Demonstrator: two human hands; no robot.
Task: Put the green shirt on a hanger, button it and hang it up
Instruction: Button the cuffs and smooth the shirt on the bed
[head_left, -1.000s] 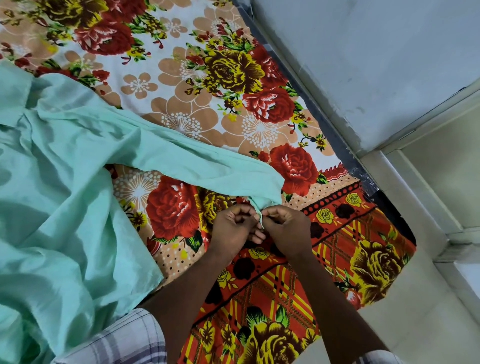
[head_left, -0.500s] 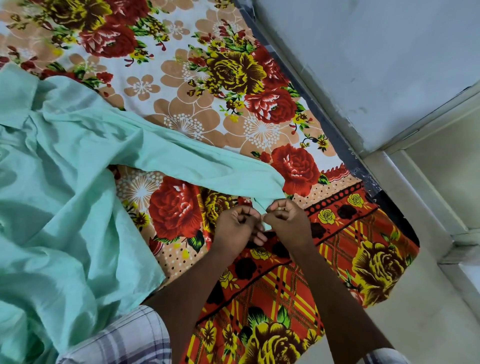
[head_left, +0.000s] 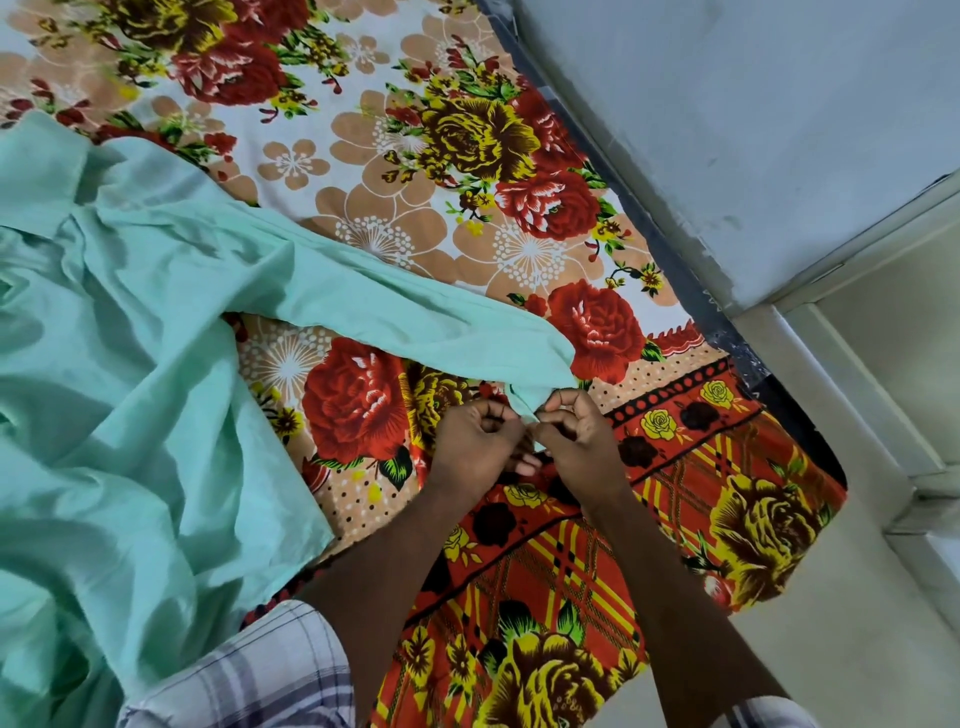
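The mint-green shirt (head_left: 130, 374) lies crumpled over the left half of the bed, its collar at the far left. One long sleeve (head_left: 395, 317) stretches right across the floral sheet to its cuff (head_left: 524, 397). My left hand (head_left: 475, 441) and my right hand (head_left: 579, 441) meet at that cuff, each pinching its edge with curled fingers. The button itself is hidden between my fingers. No hanger is in view.
The bed carries a floral sheet (head_left: 467, 208) in red, yellow and beige. Its edge runs diagonally at the right against a pale wall (head_left: 727, 130). A light floor (head_left: 857, 649) lies at lower right, beside a door frame (head_left: 841, 374). My checked sleeve (head_left: 249, 670) shows below.
Both hands stay at the sleeve cuff, with the fingers shifting slightly on it. The shirt lies as before.
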